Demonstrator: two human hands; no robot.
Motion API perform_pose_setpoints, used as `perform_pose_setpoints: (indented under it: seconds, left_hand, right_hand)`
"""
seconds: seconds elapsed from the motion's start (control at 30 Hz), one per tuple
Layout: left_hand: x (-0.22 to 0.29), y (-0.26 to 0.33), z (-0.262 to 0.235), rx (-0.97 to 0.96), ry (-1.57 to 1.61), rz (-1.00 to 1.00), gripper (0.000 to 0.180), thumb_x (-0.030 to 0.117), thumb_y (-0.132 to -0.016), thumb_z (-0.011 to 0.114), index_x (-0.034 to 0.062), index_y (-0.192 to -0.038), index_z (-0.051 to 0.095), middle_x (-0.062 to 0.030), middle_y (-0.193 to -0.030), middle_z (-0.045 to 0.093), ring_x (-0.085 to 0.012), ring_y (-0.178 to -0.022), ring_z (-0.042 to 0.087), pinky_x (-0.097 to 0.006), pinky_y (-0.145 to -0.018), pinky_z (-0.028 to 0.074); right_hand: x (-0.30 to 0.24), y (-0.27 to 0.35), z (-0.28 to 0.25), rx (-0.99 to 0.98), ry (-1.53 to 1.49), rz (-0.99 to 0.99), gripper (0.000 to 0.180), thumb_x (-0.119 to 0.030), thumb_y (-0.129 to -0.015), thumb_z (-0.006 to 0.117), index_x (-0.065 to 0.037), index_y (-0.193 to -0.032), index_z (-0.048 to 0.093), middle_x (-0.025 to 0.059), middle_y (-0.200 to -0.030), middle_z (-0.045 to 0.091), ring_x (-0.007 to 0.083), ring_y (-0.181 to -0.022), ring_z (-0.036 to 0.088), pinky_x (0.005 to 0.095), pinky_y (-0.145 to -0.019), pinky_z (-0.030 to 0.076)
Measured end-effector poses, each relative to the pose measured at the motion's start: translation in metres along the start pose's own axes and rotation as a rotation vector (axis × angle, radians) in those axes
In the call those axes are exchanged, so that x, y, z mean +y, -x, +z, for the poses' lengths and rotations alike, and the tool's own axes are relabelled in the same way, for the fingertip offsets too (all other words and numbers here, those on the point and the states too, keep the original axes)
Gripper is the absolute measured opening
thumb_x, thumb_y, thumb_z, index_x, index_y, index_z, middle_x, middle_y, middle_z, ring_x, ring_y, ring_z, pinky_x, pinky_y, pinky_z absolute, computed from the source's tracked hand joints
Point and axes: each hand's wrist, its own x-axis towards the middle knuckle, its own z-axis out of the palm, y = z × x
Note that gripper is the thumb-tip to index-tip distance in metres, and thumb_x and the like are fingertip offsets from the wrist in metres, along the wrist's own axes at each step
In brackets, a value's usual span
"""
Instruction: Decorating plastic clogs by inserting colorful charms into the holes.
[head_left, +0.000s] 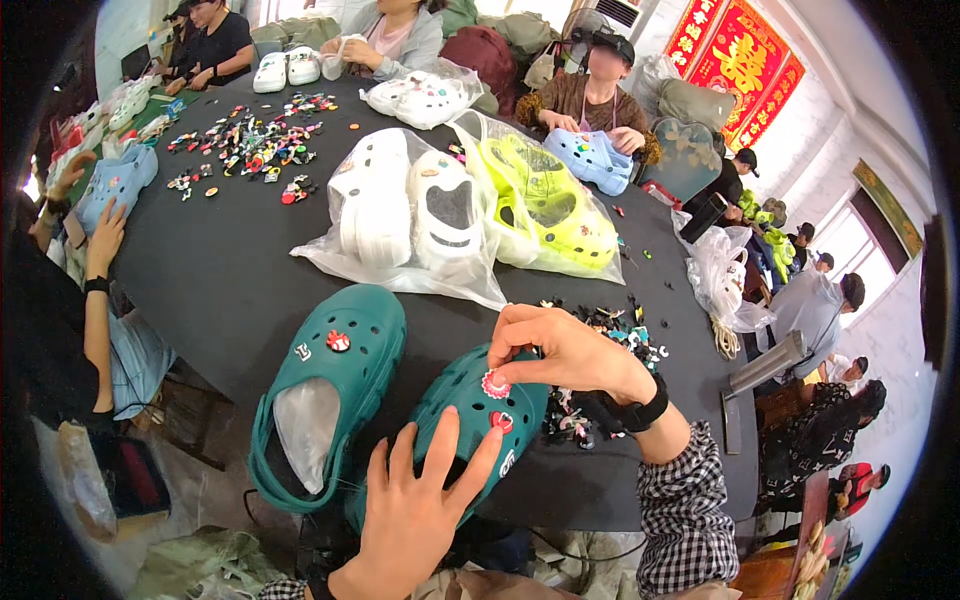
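A green clog (440,395) with round holes lies on the table in front of me. At its top, my right hand (575,350) pinches a red-and-white scalloped shoe charm (494,385) against the upper. Spread across the clog's opening and rim is my left hand (405,520), its fingers stretched out and touching the shoe. A red-and-white charm (501,422) and a white charm (508,462) sit on this clog near my left fingertips. To the left, the matching green clog (370,325) carries a red-and-white charm (338,341) and has clear plastic inside.
Loose charms (570,420) lie beside my right wrist, and more charms (250,140) spread over the far left. Bagged white clogs (375,200) and yellow-green clogs (575,235) stand ahead. Co-workers sit around the black table (220,260); a metal post (735,420) rises at the right.
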Motion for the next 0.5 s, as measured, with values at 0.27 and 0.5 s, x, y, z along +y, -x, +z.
perform_pose_setpoints:
  seconds: [0.27, 0.5]
  left_hand:
    - [0.004, 0.004, -0.006, 0.078, -0.043, -0.012, 0.059, 0.012, -0.087, 0.062, 0.0286, -0.142, 0.05, -0.013, -0.136, 0.048, -0.0362, -0.111, 0.057, -0.047, -0.088, 0.05]
    - [0.007, 0.013, 0.005, 0.133, 0.042, -0.008, 0.052, 0.012, -0.084, 0.064, 0.0299, -0.133, 0.056, -0.0101, -0.137, 0.048, -0.0391, -0.108, 0.058, -0.049, -0.086, 0.051]
  right_hand:
    - [-0.011, 0.0, -0.011, -0.085, 0.08, -0.089, 0.013, -0.014, -0.085, 0.074, -0.002, -0.089, 0.071, 0.0086, -0.09, 0.062, 0.0213, -0.085, 0.063, 0.0346, -0.077, 0.051]
    - [-0.02, -0.015, -0.02, -0.246, 0.178, -0.023, 0.033, -0.022, -0.082, 0.077, -0.002, -0.103, 0.063, 0.0133, -0.095, 0.057, 0.0274, -0.092, 0.059, 0.038, -0.082, 0.049]
